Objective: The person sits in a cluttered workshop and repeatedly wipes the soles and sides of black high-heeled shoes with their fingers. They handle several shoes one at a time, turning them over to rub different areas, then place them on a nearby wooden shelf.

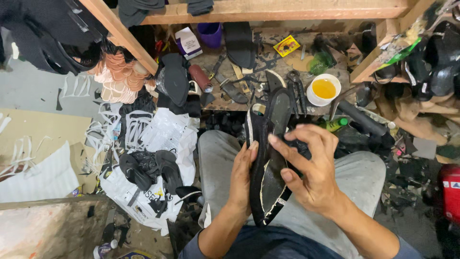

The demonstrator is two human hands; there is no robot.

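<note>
**Sandal held over lap**

Left hand (242, 172) grips the black sandal (268, 158) along its left edge; right hand (311, 168) clasps the right side, fingers curled over it (sole upright, above grey-trousered knees). Glue cup (324, 89) on the bench (268, 62) beyond.

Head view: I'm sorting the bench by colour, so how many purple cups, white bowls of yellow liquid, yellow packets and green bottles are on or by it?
Purple cup: 1
White bowl of yellow liquid: 1
Yellow packet: 1
Green bottle: 1
Total: 4
</note>
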